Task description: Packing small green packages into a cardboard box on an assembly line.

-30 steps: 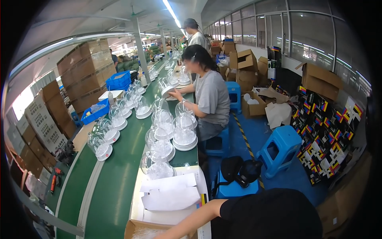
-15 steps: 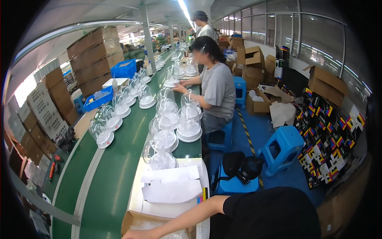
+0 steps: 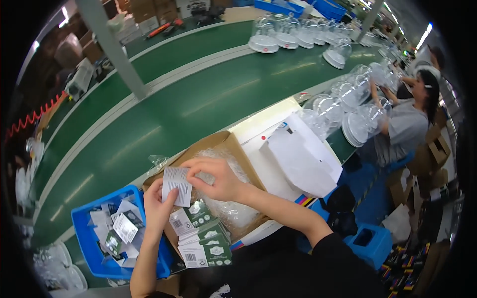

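Observation:
My left hand (image 3: 158, 202) grips a small white printed leaflet (image 3: 176, 186) by its lower left edge, thumb on the front. At the leaflet's upper right edge, my right hand (image 3: 216, 180) has thumb and forefinger pinched together on it. Both hands are above an open cardboard box (image 3: 251, 166) holding clear plastic bags (image 3: 231, 211). Near me, across the box's front, lies a fanned stack of green-and-white printed cards (image 3: 206, 247). To the left of my left forearm stands a blue bin (image 3: 84, 248) with loose cards and leaflets (image 3: 124, 228).
Folded white card sheets (image 3: 303, 154) lie on a white board right of the box. Clear domes on white bases (image 3: 343, 109) crowd the bench beyond, beside a co-worker (image 3: 410, 119). More domes (image 3: 285, 32) line the green conveyor (image 3: 198, 109). A blue stool (image 3: 370, 243) stands at right.
The view has swung left and down toward the bench. My right arm, earlier reaching to the box, is now raised at the leaflet. My left hand has come into view holding it.

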